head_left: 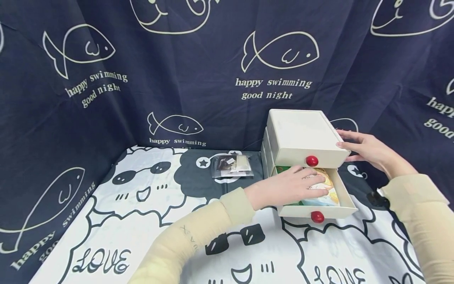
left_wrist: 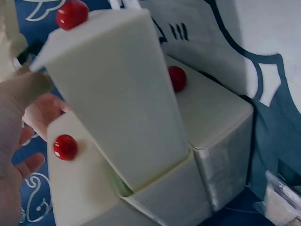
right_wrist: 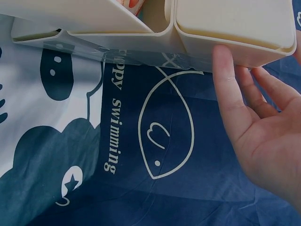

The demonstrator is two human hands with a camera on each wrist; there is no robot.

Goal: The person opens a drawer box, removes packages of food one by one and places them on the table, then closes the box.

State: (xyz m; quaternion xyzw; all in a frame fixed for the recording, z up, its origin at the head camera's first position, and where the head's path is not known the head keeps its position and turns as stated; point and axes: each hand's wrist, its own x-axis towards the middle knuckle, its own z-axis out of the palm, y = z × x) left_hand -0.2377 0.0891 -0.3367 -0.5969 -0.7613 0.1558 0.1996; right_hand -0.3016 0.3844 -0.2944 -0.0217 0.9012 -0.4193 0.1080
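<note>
A white drawer cabinet (head_left: 301, 130) with round red knobs stands at the right back of the table. Below its top drawer, another drawer (head_left: 298, 212) is pulled out, with colourful packets (head_left: 331, 197) inside. My left hand (head_left: 289, 188) reaches in over the drawer's left side, its extended fingers lying over the packets. In the left wrist view the drawer (left_wrist: 117, 94) juts out between two closed ones. My right hand (head_left: 372, 152) rests spread fingers against the cabinet's right side near the top. The right wrist view has a right fingertip (right_wrist: 223, 54) at the cabinet's edge.
A clear plastic packet (head_left: 233, 165) with dark and pale contents lies on the table, left of the cabinet. A patterned cloth (head_left: 138, 232) covers the table. Behind it hangs a dark blue curtain (head_left: 213, 79) with fish drawings, close to the cabinet's back.
</note>
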